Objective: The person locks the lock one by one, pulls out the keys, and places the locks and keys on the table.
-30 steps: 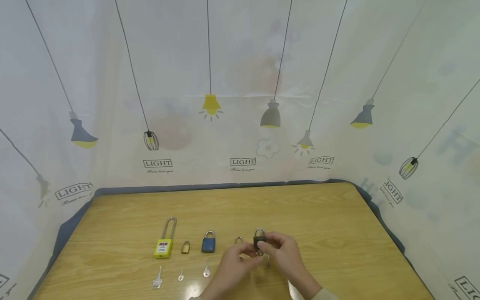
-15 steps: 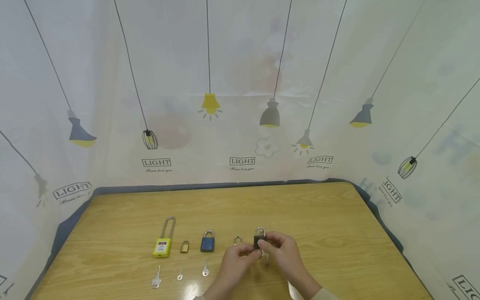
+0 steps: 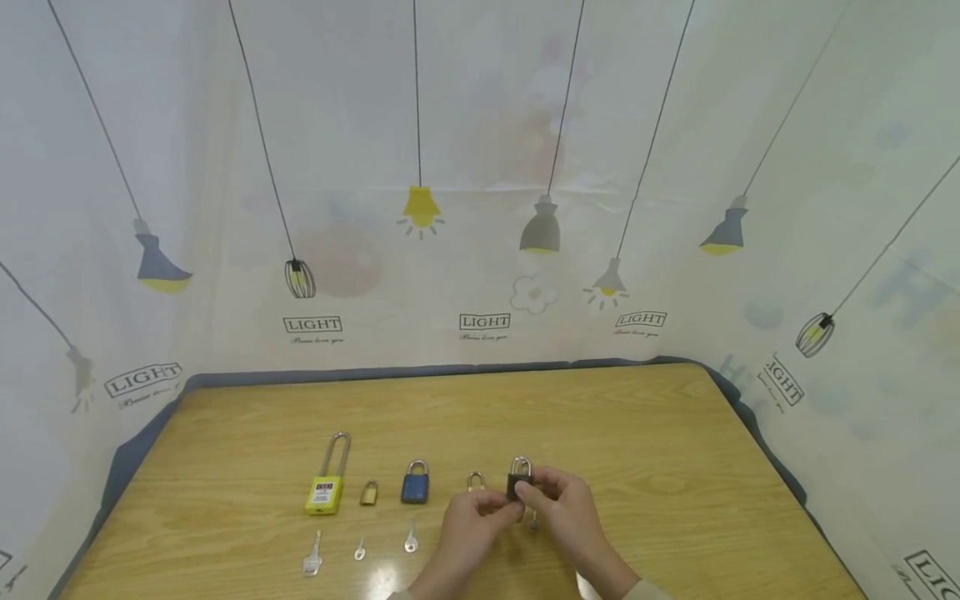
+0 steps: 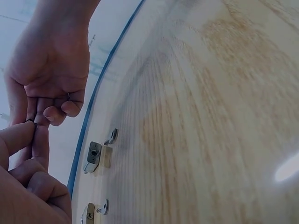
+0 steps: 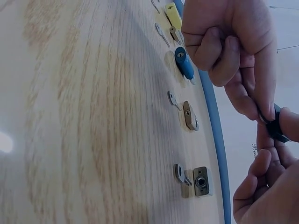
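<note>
In the head view my right hand [image 3: 566, 508] holds up a small black padlock [image 3: 517, 485], its silver shackle pointing upward. The right thumb presses on the body. My left hand [image 3: 476, 521] pinches a small key at the padlock's underside; the fingers hide nearly all of it. In the right wrist view the padlock [image 5: 278, 124] shows between both hands, with the left fingertips touching its lower end. Behind the left hand a brass padlock [image 3: 476, 480] lies on the table, partly covered. A key [image 3: 533, 523] shows below the right hand.
To the left lie a yellow long-shackle padlock [image 3: 325, 494], a small brass padlock [image 3: 369, 493] and a blue padlock [image 3: 415, 486]. Keys lie before them, one flat key [image 3: 312, 557] leftmost. A silver padlock [image 5: 202, 181] appears in the right wrist view. Printed curtain surrounds the wooden table [image 3: 660, 442].
Both hands stay nearly in place with the padlock. A round key end visible under the padlock half a second ago is now covered by the fingers.
</note>
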### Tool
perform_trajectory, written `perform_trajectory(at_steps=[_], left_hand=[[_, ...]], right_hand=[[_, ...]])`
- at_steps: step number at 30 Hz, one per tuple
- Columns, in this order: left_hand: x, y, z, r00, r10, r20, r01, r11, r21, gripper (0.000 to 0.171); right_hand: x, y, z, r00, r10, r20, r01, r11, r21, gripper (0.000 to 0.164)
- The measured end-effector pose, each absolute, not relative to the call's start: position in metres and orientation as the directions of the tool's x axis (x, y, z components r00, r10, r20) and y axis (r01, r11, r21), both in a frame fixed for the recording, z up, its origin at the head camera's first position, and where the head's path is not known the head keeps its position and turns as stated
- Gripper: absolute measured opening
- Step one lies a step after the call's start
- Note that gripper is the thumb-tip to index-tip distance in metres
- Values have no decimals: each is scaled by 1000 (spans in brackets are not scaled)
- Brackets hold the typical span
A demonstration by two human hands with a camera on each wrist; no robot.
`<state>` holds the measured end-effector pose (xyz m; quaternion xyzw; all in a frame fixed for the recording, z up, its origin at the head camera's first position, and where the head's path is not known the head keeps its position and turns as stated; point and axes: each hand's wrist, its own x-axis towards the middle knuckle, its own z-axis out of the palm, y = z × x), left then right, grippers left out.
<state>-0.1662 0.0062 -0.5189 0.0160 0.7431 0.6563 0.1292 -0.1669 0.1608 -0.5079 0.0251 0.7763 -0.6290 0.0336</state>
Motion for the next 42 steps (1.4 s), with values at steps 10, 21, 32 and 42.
perform_trajectory(at_steps=[10,21,32,42], left_hand=[[-164,7,-525,-975,162,-150,-118,189,975,17],[-159,7,-529,-982,155,-106,-71,217,974,17],[-152,2,-537,-979,188,-84,-41,223,974,13],[-151,1,-536,-976,199,-82,-28,260,965,12]], right_hand=[[-167,159,-510,-994,8,-113,112,216,-970,36],[-169,157,-509,-994,56,-91,101,207,-973,29],[-174,157,-506,-996,63,-67,79,203,-976,27],[-176,161,-503,-996,50,-73,83,238,-968,24]])
